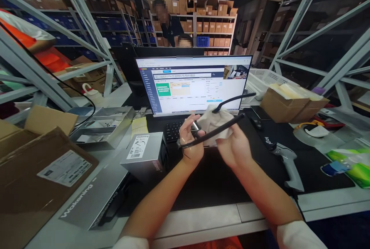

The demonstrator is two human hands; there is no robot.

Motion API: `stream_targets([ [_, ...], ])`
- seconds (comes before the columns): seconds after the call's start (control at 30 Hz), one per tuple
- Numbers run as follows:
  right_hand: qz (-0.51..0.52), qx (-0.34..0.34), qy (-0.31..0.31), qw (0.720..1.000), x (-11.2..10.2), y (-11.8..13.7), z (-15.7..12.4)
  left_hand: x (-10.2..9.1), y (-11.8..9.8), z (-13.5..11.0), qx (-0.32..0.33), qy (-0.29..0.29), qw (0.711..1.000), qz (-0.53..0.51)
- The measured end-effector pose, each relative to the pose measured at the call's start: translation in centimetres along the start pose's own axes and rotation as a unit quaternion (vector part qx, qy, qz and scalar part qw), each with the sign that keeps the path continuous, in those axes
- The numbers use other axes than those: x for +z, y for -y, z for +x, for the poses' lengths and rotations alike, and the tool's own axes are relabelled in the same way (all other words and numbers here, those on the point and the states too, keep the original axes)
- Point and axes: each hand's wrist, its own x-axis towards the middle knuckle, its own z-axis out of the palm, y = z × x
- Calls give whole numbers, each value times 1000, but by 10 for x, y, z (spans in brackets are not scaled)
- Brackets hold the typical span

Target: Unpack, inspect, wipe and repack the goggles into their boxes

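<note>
My left hand [192, 147] is closed around a pair of black glasses [214, 130], whose long dark temples point up to the right. A whitish cloth [220, 120] lies bunched over the middle of the glasses and hides much of the frame. My right hand [237, 147] grips this cloth from the right, with the thumb pressed on its near side. Left of my hands, a grey Wakening box [146, 154] with a white label stands on the black desk mat [214, 185]. Behind both hands are the keyboard [173, 130] and a lit monitor [185, 91].
At the right lie a barcode scanner [289, 166], a mouse [256, 124], a tape roll [313, 130] and a green packet [357, 168]. Brown boxes [286, 102] stand farther back. An open carton [43, 179] and a larger grey box [95, 193] fill the left. Another person [172, 25] is behind the monitor.
</note>
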Motion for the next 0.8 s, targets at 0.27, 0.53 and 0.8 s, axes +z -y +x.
stream_targets([
  [0.27, 4, 80, -45, 996, 0, -6, -5, -1, -4, 4, -1, 13, 1000, 9],
  [0.53, 29, 142, -31, 989, 6, -8, -2, -1, -6, 6, -37, 39, 999, -5],
  [0.8, 51, 202, 2, 978, 2, 0, 3, -11, -2, 10, -85, 82, 993, -18],
])
